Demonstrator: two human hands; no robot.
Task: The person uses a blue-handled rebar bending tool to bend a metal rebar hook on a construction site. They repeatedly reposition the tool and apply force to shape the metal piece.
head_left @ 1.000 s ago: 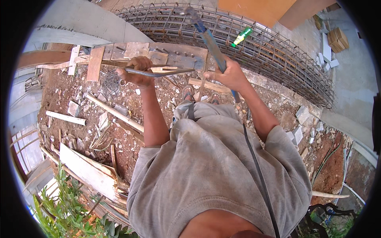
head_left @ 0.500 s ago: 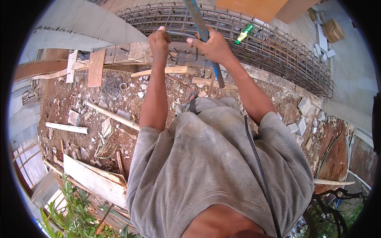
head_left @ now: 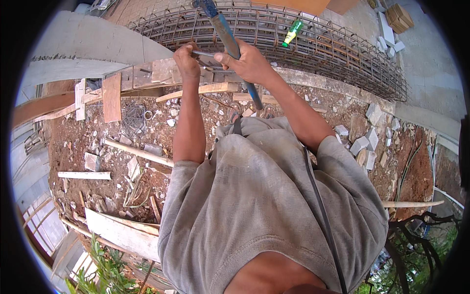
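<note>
Near the top centre, my left hand [head_left: 187, 62] is closed around one end of a thin steel rod [head_left: 203, 53]. The rod runs across to my right hand [head_left: 252, 63], where its far end is hidden. The fingers of that right hand wrap round a long pipe [head_left: 226, 35] with worn blue paint. Its blue upper end leans away to the left, while the lower end points down toward my feet. Just beyond both hands lies a long cage of tied rebar [head_left: 323, 44]. Whether the right fingers also press on the rod, I cannot tell.
A green bottle [head_left: 293, 33] with a yellow label rests on the rebar cage. Wooden planks [head_left: 198, 91], broken blocks [head_left: 364, 141] and a coil of wire [head_left: 134, 119] litter the dirt. A concrete beam [head_left: 88, 46] stands at the upper left, cardboard [head_left: 399, 18] at the upper right.
Both hands have come a little nearer and to the left, still gripping. The pipe has moved with them, and its blue upper end now shows. The rod's bent end has gone out of sight.
</note>
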